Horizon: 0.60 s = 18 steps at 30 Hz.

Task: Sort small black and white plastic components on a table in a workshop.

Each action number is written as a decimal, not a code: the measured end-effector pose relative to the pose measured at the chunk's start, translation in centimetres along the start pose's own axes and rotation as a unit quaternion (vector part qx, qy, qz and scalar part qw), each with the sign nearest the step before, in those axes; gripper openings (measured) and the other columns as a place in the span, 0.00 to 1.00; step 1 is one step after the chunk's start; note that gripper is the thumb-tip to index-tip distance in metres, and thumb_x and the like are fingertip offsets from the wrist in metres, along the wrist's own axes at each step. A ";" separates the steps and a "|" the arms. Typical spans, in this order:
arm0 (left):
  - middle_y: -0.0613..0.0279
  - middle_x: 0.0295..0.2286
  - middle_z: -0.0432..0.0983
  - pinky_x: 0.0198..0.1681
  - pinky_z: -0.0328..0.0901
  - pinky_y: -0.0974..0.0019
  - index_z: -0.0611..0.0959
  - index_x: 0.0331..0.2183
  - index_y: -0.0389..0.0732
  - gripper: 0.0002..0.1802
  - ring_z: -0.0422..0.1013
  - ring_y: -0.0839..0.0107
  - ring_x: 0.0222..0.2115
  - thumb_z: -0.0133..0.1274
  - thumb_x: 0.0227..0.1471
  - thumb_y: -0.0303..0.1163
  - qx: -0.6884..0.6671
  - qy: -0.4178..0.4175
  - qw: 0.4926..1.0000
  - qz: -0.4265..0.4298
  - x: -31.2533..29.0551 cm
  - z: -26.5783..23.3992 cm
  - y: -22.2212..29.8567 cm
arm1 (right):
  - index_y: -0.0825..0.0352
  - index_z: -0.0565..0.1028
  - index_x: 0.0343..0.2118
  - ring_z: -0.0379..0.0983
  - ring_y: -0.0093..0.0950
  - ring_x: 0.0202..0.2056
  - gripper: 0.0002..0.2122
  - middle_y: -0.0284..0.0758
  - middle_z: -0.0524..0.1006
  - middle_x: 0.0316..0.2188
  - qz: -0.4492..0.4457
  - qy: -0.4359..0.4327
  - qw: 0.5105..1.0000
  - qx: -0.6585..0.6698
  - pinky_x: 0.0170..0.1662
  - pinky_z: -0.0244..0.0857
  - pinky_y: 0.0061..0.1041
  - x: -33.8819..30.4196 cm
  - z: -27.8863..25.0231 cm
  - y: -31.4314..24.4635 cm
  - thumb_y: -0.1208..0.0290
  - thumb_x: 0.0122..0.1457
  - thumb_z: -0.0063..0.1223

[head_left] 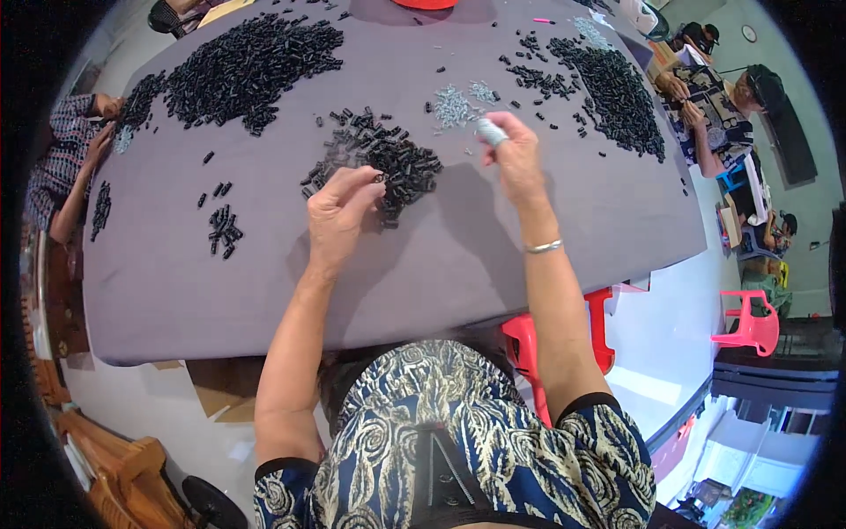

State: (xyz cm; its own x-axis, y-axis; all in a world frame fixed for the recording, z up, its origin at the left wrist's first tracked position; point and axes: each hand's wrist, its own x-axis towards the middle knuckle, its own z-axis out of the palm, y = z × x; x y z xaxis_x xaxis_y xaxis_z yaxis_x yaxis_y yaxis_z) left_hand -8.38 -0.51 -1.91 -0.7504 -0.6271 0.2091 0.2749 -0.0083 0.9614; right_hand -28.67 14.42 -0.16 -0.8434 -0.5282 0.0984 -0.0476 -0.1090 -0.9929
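One black piece [380,179] is mostly hidden by left fingers [356,175].

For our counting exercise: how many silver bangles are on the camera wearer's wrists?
1: the silver bangle circles the wrist of the right hand. The wrist of the left hand shows none.

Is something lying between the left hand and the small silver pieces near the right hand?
Yes: part of the black heap lies between the left hand and the silver pieces, then bare cloth.
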 end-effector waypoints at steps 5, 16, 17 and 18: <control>0.69 0.28 0.73 0.27 0.63 0.79 0.82 0.35 0.34 0.08 0.70 0.82 0.27 0.55 0.48 0.20 0.005 -0.009 1.000 -0.009 -0.1 0.4 -0.2 | 0.65 0.76 0.32 0.62 0.11 0.21 0.03 0.23 0.72 0.22 0.006 -0.003 0.982 -0.187 0.22 0.56 0.12 0.8 -3.7 1.2 0.76 0.54 0.53; 0.68 0.28 0.72 0.26 0.63 0.79 0.81 0.35 0.34 0.08 0.70 0.82 0.26 0.55 0.49 0.20 0.040 -0.007 0.999 -0.028 -0.2 0.4 0.0 | 0.65 0.77 0.30 0.69 0.24 0.25 0.06 0.32 0.74 0.25 -0.094 -0.040 0.939 -0.329 0.30 0.63 0.24 1.2 -5.4 2.8 0.75 0.48 0.57; 0.68 0.27 0.72 0.25 0.63 0.79 0.81 0.35 0.34 0.08 0.70 0.82 0.26 0.55 0.49 0.20 0.043 -0.008 0.999 -0.010 -0.2 0.4 -0.2 | 0.65 0.77 0.30 0.69 0.24 0.25 0.06 0.32 0.74 0.25 -0.095 -0.041 0.939 -0.328 0.30 0.63 0.24 1.1 -5.4 2.9 0.75 0.48 0.57; 0.69 0.27 0.72 0.25 0.62 0.79 0.81 0.35 0.34 0.08 0.69 0.82 0.25 0.55 0.49 0.20 0.047 -0.008 0.999 0.008 -0.2 0.3 -0.3 | 0.65 0.77 0.30 0.70 0.24 0.26 0.05 0.33 0.74 0.25 -0.084 -0.047 0.924 -0.369 0.31 0.64 0.24 0.8 -5.1 2.8 0.75 0.48 0.57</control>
State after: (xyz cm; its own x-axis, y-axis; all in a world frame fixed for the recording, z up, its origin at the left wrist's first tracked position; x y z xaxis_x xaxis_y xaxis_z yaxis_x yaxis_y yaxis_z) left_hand -8.51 -0.14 -2.20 -0.7561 -0.6141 0.2260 0.2289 0.0753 0.9705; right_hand -32.21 17.99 -3.16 -0.7427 -0.6301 0.2267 -0.5553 0.3904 -0.7343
